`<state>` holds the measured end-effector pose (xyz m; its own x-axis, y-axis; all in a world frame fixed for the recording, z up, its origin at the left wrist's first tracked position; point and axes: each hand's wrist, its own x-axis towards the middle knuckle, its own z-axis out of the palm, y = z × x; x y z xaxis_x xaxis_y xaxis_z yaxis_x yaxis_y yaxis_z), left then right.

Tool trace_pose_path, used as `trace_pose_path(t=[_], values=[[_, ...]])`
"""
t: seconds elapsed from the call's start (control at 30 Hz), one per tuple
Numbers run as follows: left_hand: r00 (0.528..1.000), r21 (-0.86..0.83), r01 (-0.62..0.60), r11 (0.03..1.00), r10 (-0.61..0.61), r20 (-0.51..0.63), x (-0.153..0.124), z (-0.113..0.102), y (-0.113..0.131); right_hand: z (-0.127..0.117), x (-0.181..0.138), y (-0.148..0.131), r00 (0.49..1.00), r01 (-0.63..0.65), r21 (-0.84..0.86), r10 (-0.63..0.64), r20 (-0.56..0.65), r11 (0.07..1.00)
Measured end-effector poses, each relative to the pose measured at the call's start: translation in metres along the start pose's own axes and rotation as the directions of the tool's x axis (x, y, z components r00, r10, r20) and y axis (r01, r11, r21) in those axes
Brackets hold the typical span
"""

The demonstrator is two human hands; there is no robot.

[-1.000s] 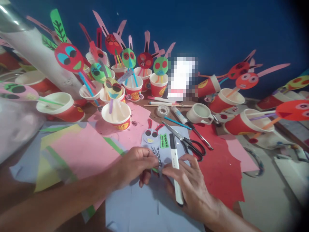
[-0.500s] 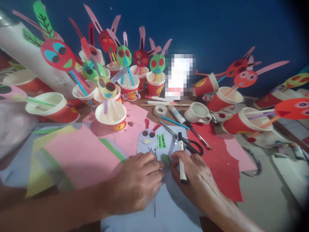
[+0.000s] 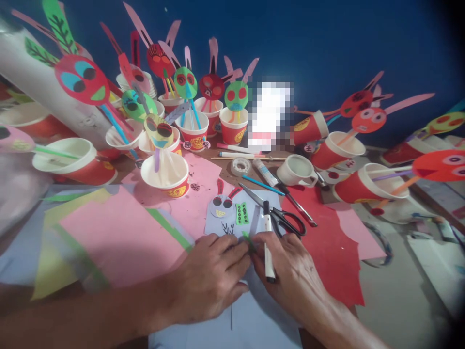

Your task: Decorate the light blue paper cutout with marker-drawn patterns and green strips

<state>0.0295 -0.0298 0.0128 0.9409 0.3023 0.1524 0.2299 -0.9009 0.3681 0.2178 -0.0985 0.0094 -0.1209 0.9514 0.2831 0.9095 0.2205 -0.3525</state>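
A person's left hand [image 3: 209,283] and right hand [image 3: 290,271] meet low in the centre of a crowded craft desk [image 3: 229,180]. Between their fingertips sits a small green paper strip [image 3: 248,239], pinched from both sides just above a pale lilac paper sheet [image 3: 254,320] that lies flat on the desk.

The left hand's fingers are curled and closed on the strip's left end. The knuckles face up and the forearm comes in from the lower left. The right hand's thumb and forefinger close on the strip's right end. A white marker pen with black ends [image 3: 268,245] is tucked between the same hand's fingers, its far end pointing away from the person. That forearm comes in from the lower right.

The strip looks feather-light, thin and floppy. It would likely crease, tear or slip if squeezed carelessly, so a gentle pinch at its ends or edges suits it best. The pen appears light, stiff and smooth, best gripped around the barrel.

Just beyond the hands lie a round grey paper face with red ears [image 3: 221,206], a green paper rectangle with black dots [image 3: 241,213] and black-handled scissors [image 3: 286,220]. Further back stand red paper cups with white insides [image 3: 165,174], holding paper faces on straws.
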Motion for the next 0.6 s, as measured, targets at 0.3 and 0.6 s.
trace_pose_path(t=[0.3,0.6], values=[[0.997,-0.002,0.039,0.999,-0.039,-0.062,-0.002,0.003,0.005,-0.024,0.002,0.007,0.997,-0.066,0.322,0.075,-0.016,0.945],[0.999,0.009,0.026,1.000,-0.026,-0.030,-0.001,0.001,0.003,-0.019,-0.012,0.030,0.975,-0.168,0.606,0.224,-0.017,0.777]])
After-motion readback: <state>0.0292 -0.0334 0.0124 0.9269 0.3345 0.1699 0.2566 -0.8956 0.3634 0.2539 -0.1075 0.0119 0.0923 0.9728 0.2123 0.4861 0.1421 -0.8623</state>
